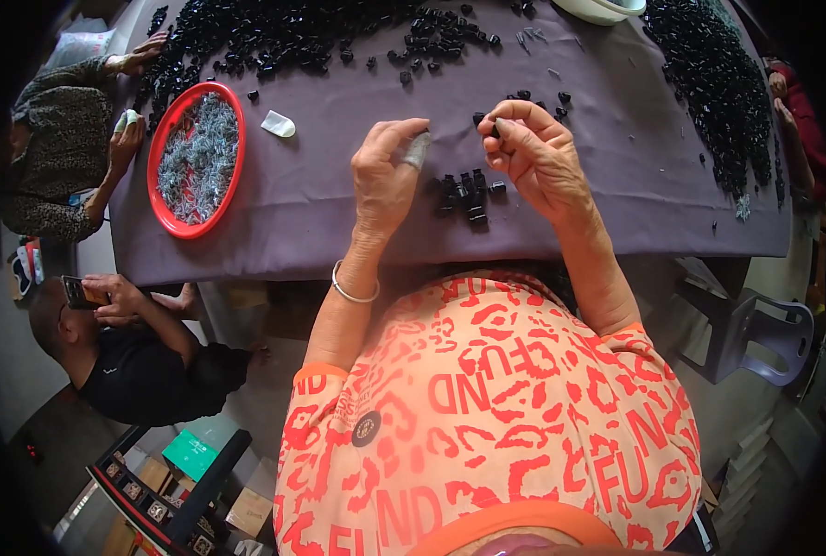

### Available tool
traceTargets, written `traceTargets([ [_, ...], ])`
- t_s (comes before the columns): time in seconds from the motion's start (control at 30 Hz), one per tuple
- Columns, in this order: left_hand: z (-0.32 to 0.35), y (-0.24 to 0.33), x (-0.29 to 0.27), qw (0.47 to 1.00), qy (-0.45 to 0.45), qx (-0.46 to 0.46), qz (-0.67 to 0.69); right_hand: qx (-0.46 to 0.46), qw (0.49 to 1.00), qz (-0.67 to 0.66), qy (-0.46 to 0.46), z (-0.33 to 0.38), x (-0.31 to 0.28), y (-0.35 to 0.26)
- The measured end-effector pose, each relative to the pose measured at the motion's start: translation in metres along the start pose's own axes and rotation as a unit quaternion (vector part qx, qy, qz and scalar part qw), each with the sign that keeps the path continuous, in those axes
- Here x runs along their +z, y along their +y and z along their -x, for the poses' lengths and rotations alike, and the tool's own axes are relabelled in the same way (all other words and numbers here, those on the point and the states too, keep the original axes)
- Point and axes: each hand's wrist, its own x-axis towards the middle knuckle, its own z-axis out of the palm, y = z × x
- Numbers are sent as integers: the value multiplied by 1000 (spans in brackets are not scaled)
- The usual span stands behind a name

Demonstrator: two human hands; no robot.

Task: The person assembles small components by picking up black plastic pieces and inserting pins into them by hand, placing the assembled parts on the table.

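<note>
My left hand (382, 176) is over the purple-grey tablecloth with its fingers closed together. A pale finger cover (417, 150) wraps its thumb, and a dark bit shows at the fingertips, too small to make out. To the right, my right hand (541, 156) pinches a small black plastic part (496, 129) between thumb and forefinger. The two hands are apart. Between and just below them lies a small cluster of black plastic parts (469, 193). More loose black parts (561, 98) sit just beyond my right hand.
Left of my hands are a red round tray (239, 181) of thin clear pieces and a white finger cover (279, 123). Black-part heaps (274, 37) (714, 93) cover the far side and right. A pale bowl (598, 9) stands at the far edge. Other people are at both sides.
</note>
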Motion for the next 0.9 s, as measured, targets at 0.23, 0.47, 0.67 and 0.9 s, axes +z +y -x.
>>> traceTargets([
  [0.23,9,8,-9,828,-34,-261,495,-52,983,177,3,11,5,-1],
  [0.47,23,16,-5,772,-51,-261,578,-172,911,372,-47,18,18,5],
  [0.67,27,21,-4,769,-48,-274,575,-230,848,475,-51,19,23,7],
  [0.9,29,26,-4,844,-29,-247,476,-301,762,573,-27,18,30,12],
])
